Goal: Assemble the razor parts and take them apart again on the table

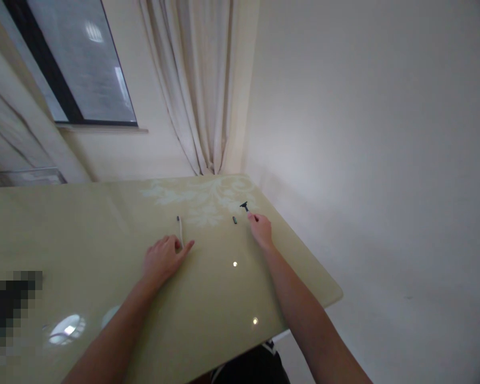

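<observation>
My left hand (164, 258) rests on a glossy pale green table (84, 240), fingers curled around the near end of a thin white stick-like tool (180, 229) with a dark tip. My right hand (260, 229) reaches toward the far right of the table. Its fingertips touch the handle of a small black razor-like tool (245, 206), pinched loosely. A small dark piece (234, 220) lies on the table between the two hands, closer to the right one.
The table's right edge and rounded corner (336, 293) lie close to my right arm, with pale floor beyond. A curtain (196, 85) hangs at the far corner, and a window (76, 64) is at the upper left. A blurred patch covers the left edge.
</observation>
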Motion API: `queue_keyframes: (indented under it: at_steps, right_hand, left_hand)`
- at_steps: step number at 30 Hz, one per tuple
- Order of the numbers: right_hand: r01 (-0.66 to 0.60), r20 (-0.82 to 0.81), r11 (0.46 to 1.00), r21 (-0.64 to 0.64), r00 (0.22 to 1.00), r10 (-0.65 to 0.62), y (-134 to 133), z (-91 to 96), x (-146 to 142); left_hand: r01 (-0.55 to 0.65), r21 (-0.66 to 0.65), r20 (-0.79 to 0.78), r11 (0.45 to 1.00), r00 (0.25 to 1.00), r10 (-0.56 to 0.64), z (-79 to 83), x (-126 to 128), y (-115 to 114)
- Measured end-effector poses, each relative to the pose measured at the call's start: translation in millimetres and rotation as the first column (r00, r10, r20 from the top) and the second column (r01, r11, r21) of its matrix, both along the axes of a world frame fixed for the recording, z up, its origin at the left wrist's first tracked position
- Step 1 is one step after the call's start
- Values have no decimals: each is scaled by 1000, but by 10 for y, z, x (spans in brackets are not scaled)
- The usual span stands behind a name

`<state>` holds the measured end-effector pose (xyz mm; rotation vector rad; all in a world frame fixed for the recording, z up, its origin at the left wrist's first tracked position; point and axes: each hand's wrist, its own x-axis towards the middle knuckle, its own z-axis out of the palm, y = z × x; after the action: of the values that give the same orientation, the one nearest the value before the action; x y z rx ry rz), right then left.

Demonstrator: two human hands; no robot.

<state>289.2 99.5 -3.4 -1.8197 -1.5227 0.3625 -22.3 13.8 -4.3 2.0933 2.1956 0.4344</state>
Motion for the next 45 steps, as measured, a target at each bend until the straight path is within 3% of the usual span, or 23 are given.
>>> queue_keyframes:
  at_steps: [8,20,25,28,31,33,35,37,40,45]
  right_hand:
    - [87,141,993,-76,987,-76,26,-132,-73]
    - [146,141,983,-113,981,-130,92,-143,-66]
    - [109,44,989,102,993,-114,64,-117,-80]
    - [-25,-121,969,245,991,56,-51,-48,-208]
    - [-304,-308,917,259,873,377,-276,22,-476]
    - [-502,-380,834,229,743,551,-452,48,-692]
    - [-564,-480,801,202,656,583,-600,57,-884]
    - [-558,-581,809,185,601,549,-682,58,-1007]
    - [-471,-700,858,203,543,464,-646,71,-1019]
    - [-167,-878,960,225,392,274,-336,151,-723]
  left_hand:
    - [9,-27,-96,1000,995,-11,21,53,-26]
    - [-51,-19,-50,999,998,50,23,86,-52]
    - [-75,10,-8,997,997,76,-1,33,-37]
    - [-47,131,129,990,991,30,-23,131,-69]
    - [102,309,270,946,944,-190,-38,378,-169]
    - [178,378,310,908,900,-305,-46,563,-253]
    - [237,425,313,874,867,-388,-58,701,-321]
    - [290,439,307,850,841,-445,-82,761,-358]
    - [345,375,317,860,824,-469,-141,736,-347]
    - [418,247,275,874,835,-477,-267,714,-153]
